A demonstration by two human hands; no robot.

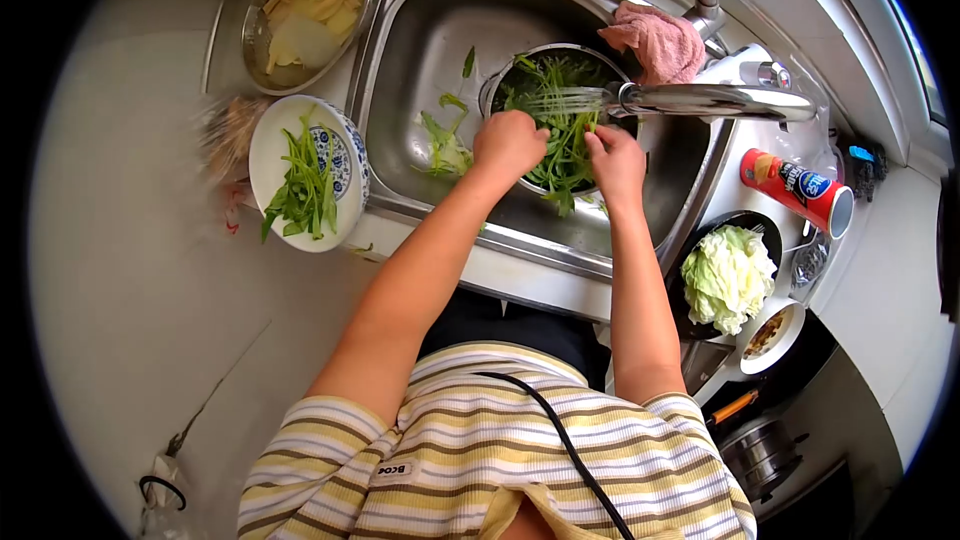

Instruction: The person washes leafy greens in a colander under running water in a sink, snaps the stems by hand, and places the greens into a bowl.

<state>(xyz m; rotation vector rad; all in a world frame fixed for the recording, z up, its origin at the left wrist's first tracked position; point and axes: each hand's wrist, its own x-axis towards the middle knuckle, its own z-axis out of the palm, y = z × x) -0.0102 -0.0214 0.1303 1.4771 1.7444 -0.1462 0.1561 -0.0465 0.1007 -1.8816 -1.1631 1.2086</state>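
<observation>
Leafy green vegetables (562,155) fill a metal pot (487,97) standing in the steel sink (400,70). Water runs onto them from the chrome faucet (720,101). My left hand (510,148) is closed at the left side of the pot, its fingertips on the greens. My right hand (615,165) pinches the greens' stems at the pot's right side. Loose green leaves (442,140) lie on the sink floor to the left. Some greens (308,185) rest in a white bowl with a blue pattern (275,145) left of the sink.
A metal bowl of pale yellow slices (315,10) sits at the upper left. A pink cloth (655,42) hangs by the faucet base. Along the right stand a red canister (797,190), a dark pan of cabbage leaves (730,278), a small white bowl (785,338) and a steel pot (762,455).
</observation>
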